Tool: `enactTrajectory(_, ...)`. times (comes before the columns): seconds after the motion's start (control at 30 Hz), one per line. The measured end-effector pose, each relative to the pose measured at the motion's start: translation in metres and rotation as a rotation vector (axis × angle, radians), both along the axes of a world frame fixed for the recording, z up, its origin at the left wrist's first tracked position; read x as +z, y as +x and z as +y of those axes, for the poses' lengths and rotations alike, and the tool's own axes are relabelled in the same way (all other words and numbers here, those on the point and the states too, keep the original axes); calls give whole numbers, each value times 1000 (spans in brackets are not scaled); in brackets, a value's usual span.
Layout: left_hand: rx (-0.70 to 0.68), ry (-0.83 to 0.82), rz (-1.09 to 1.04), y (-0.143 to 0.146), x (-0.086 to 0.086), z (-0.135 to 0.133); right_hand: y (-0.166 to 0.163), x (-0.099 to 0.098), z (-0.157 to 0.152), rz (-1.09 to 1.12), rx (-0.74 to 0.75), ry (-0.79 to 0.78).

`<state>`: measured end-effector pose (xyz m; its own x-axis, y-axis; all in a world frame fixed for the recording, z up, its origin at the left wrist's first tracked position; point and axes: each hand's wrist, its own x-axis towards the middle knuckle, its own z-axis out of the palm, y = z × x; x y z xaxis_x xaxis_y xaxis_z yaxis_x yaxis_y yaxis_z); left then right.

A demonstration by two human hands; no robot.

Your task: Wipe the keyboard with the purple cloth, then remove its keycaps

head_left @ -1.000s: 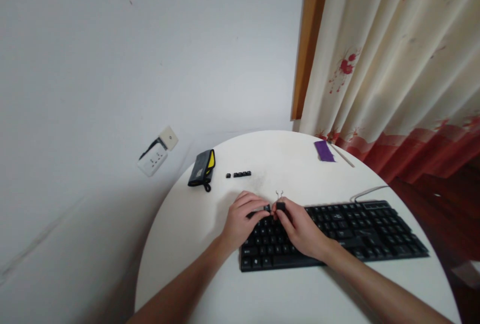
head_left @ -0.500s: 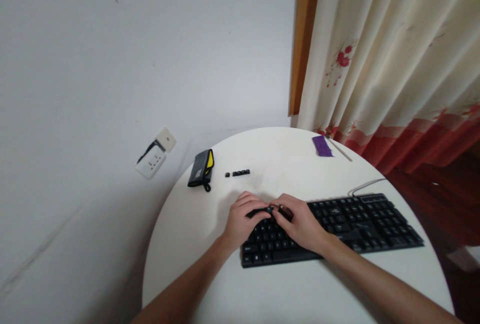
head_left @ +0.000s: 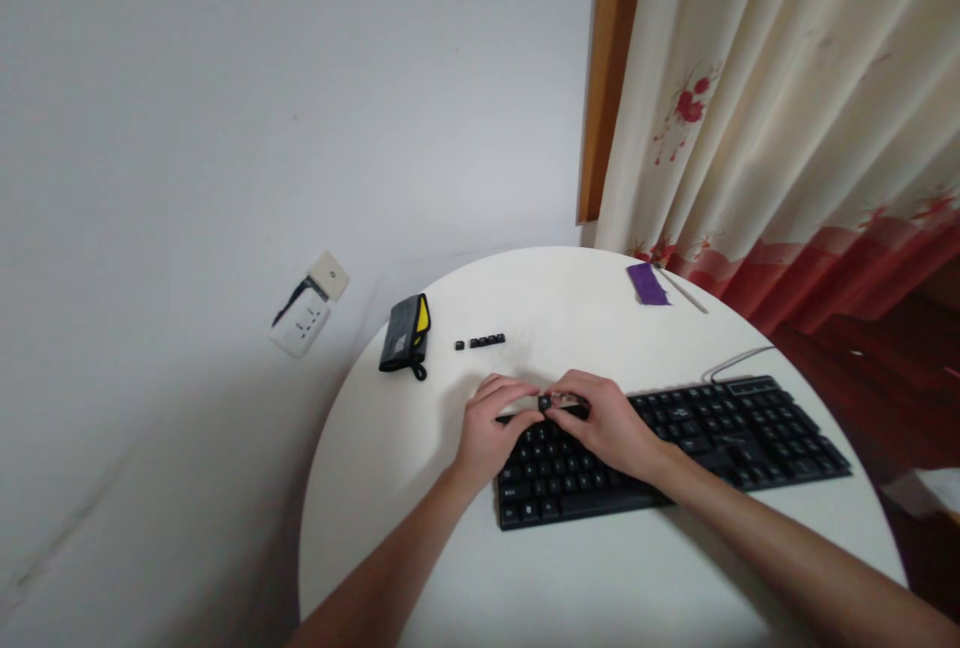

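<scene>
Keycap, small, square, black plastic, is caught in my left grip, near the far edge of the long black plastic keyboard. Change vs a second ago: my right grip now meets it. Prongs of the black wire-pronged tool no longer stick up; it's still clasped there, I judge, pose hidden. So both hands now bear on one cap. Row of four loose black keycaps unchanged on the white round surface.

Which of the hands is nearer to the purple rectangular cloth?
Right. In the picture, the right hand is below and slightly left of the purple cloth; the left hand, farther left.
</scene>
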<state>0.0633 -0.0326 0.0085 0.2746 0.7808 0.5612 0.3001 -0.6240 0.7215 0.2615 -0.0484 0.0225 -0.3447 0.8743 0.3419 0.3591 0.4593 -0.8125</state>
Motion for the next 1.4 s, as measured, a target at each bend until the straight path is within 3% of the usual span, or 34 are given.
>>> enactTrajectory(0.2, 233, -151, -168, -9, -9, 9, -4, 2, 81, -211, -172, 85)
enactTrajectory(0.3, 305, -200, -211, -13, -15, 16, -14, -8, 126, -415, -186, 22)
enactTrajectory(0.43, 348, -207, -225, -18, -19, 22, -31, -26, 157, -489, -174, -23)
enactTrajectory(0.67, 352, -240, -247, -19, -23, 25, -40, -42, 168, -530, -155, -45)
enactTrajectory(1.4, 325, -290, -231, -19, -26, 27, -40, -40, 167, -514, -124, -71)
